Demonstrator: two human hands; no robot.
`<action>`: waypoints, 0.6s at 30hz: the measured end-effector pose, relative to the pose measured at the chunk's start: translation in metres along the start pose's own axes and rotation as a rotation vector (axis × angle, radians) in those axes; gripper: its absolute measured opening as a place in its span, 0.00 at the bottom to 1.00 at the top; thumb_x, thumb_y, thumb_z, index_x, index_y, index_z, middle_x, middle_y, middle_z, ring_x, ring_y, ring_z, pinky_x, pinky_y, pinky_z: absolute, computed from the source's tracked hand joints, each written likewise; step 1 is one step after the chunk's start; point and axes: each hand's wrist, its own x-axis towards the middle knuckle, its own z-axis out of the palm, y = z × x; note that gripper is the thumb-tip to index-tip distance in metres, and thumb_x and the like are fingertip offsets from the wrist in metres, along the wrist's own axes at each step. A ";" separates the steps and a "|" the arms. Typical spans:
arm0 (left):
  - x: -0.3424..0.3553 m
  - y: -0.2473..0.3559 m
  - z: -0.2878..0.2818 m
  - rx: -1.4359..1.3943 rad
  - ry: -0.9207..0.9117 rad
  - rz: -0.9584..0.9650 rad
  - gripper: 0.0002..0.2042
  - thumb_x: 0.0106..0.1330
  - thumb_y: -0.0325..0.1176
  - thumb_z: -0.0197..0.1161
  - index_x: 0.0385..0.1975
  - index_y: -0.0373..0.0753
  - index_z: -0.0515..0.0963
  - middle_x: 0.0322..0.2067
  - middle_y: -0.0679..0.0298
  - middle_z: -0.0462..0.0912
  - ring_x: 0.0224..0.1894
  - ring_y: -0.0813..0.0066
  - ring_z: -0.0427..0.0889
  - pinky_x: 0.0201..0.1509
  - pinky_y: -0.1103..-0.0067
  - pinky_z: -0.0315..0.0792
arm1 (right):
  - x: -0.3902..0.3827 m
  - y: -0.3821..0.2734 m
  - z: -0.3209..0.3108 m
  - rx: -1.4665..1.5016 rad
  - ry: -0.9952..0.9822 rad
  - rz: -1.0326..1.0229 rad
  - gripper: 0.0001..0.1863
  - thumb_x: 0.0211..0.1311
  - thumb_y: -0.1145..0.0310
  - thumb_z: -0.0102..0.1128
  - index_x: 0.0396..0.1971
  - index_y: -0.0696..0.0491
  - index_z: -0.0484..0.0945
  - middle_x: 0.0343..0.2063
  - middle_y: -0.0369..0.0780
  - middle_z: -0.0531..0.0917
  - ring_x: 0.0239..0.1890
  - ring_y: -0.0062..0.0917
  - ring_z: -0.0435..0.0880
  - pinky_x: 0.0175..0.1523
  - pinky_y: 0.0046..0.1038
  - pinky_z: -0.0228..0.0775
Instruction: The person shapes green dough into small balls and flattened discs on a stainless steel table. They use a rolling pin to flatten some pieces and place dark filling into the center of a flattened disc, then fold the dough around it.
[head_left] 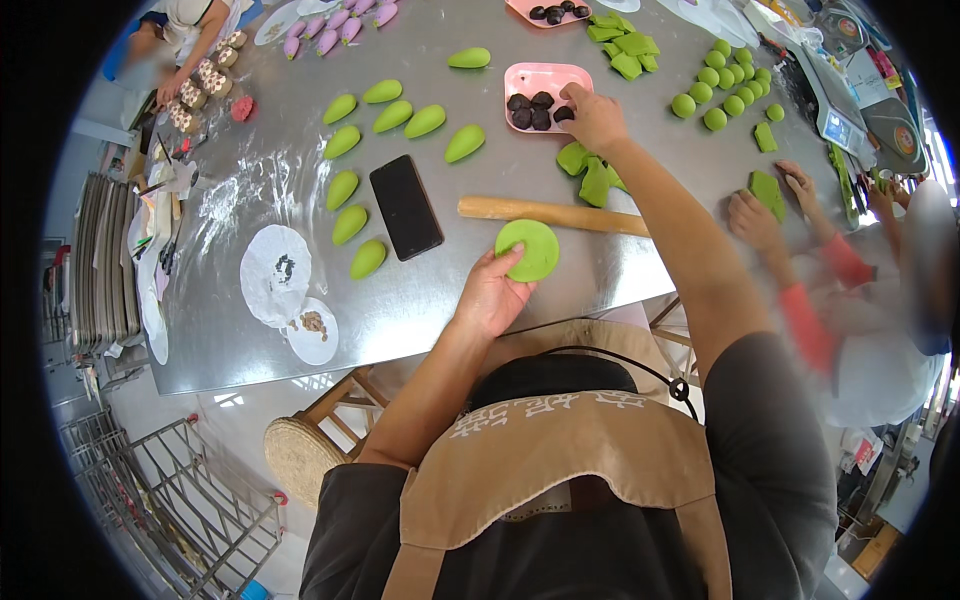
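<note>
My left hand [492, 296] holds a flat round green dough wrapper [532, 256], with the thumb on top near its edge. My right hand [597, 122] reaches over a pink tray [550, 74] with its fingers closed at a dark filling ball [564, 114]. Several more dark balls [520, 103] sit in that tray. A wooden rolling pin [560, 214] lies just beyond the wrapper, partly behind my right forearm. Flat green dough pieces [595, 183] are piled between the tray and the pin, partly hidden by my arm.
Green mango-shaped pieces [424, 121] lie left of centre, near a black phone [406, 208]. Green dough balls [714, 118] sit far right. A co-worker's hands [755, 215] handle a green piece [768, 194] at the right. Another person [205, 35] works far left. White papers [275, 275] lie front left.
</note>
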 end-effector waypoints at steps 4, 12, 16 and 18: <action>0.006 -0.001 0.009 -0.074 0.039 0.020 0.17 0.72 0.33 0.56 0.58 0.36 0.70 0.56 0.57 0.77 0.61 0.63 0.74 0.69 0.65 0.65 | 0.001 0.007 0.009 0.543 0.209 0.119 0.25 0.49 0.67 0.71 0.49 0.51 0.76 0.39 0.38 0.86 0.43 0.33 0.84 0.49 0.35 0.74; -0.011 0.003 0.026 -0.172 -0.073 0.036 0.22 0.74 0.48 0.53 0.56 0.37 0.70 0.54 0.62 0.77 0.57 0.68 0.75 0.65 0.69 0.68 | -0.167 -0.091 -0.057 0.518 0.081 -0.318 0.19 0.44 0.71 0.74 0.39 0.52 0.80 0.39 0.39 0.83 0.48 0.37 0.77 0.60 0.39 0.62; -0.023 0.002 0.029 -0.088 -0.110 0.066 0.19 0.73 0.46 0.56 0.54 0.38 0.72 0.50 0.64 0.78 0.54 0.72 0.76 0.59 0.71 0.71 | -0.192 -0.096 -0.047 0.457 0.073 -0.371 0.20 0.41 0.71 0.75 0.38 0.50 0.80 0.46 0.38 0.81 0.54 0.38 0.73 0.63 0.41 0.57; -0.030 -0.002 0.032 0.038 -0.077 0.100 0.16 0.72 0.41 0.59 0.53 0.39 0.72 0.49 0.64 0.78 0.54 0.73 0.77 0.58 0.71 0.72 | -0.198 -0.100 -0.048 0.394 0.138 -0.398 0.19 0.41 0.71 0.74 0.37 0.49 0.80 0.52 0.37 0.78 0.57 0.38 0.71 0.63 0.42 0.57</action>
